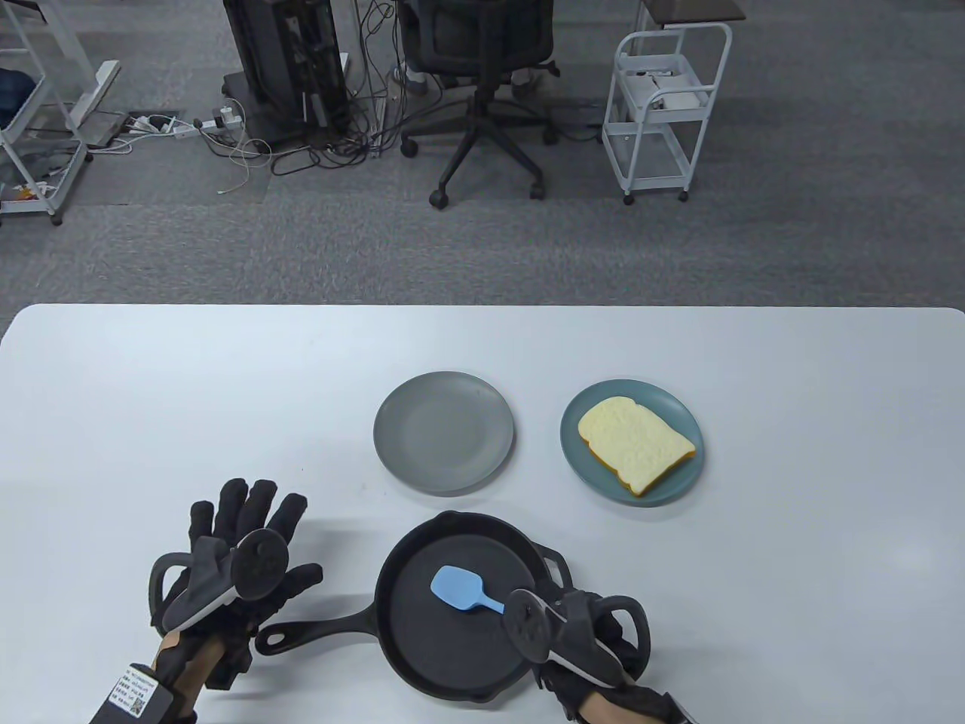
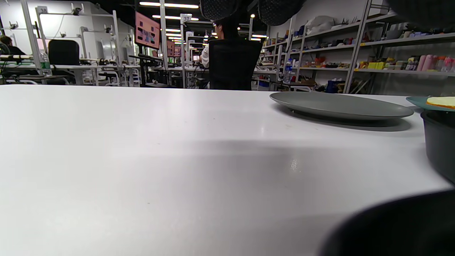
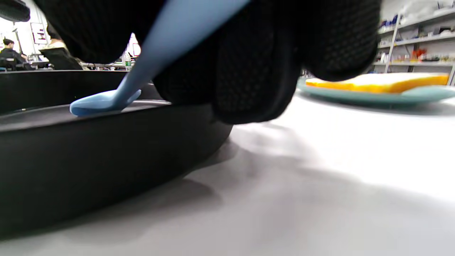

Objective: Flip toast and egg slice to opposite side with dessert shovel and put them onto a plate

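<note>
Right hand [image 1: 580,633] gripping blue dessert shovel [image 1: 465,589] by handle, fingers [image 3: 256,71] curling round it, blade resting inside black pan [image 1: 422,656] at near centre. Left hand [image 1: 234,566] lying on desk [image 1: 226,392] left of pan handle, fingers spread, holding nothing. Toast [image 1: 635,445] sitting on teal plate [image 1: 577,460], far right, seemingly done. Grey plate [image 1: 443,443] lying bare. Egg slice not showing anywhere; its flipping and plating seemingly remaining.

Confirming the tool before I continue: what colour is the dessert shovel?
Light blue; the dessert shovel shows best in the table view, over the black pan.
</note>
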Demonstrator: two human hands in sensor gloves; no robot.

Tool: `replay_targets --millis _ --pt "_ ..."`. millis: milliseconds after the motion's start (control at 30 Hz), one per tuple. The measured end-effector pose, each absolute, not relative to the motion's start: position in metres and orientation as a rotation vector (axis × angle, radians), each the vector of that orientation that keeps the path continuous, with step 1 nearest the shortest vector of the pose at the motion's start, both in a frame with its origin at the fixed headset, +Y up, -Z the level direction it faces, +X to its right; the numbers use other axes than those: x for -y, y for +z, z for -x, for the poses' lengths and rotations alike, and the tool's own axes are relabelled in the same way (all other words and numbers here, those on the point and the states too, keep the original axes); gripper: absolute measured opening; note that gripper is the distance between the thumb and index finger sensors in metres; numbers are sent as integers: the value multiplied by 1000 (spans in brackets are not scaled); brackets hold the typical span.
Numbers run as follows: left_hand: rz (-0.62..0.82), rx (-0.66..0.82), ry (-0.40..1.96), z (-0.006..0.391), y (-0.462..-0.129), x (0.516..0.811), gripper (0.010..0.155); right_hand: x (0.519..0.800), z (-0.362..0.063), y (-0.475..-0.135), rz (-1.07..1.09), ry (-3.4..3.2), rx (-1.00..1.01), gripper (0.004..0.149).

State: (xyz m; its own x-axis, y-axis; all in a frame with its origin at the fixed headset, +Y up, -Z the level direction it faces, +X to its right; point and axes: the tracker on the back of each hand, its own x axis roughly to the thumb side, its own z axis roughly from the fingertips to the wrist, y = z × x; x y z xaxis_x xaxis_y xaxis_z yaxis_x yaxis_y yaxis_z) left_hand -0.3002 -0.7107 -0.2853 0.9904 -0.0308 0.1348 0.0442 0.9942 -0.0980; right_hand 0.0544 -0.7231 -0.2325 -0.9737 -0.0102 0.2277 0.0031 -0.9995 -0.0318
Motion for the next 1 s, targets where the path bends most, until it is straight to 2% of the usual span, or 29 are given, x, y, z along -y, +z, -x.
replay_targets --millis 300,600,833,1000 --pt "125 144 -37 298 -285 711 96 712 -62 -230 376 -3164 -88 58" --pt "107 150 -3 298 -286 711 95 695 -75 -229 407 -3263 -293 67" --pt "100 172 2 293 -284 709 95 689 -97 -236 290 -3298 -385 71" --pt "103 178 -2 292 -283 709 96 687 -118 -242 199 -3319 -355 80"
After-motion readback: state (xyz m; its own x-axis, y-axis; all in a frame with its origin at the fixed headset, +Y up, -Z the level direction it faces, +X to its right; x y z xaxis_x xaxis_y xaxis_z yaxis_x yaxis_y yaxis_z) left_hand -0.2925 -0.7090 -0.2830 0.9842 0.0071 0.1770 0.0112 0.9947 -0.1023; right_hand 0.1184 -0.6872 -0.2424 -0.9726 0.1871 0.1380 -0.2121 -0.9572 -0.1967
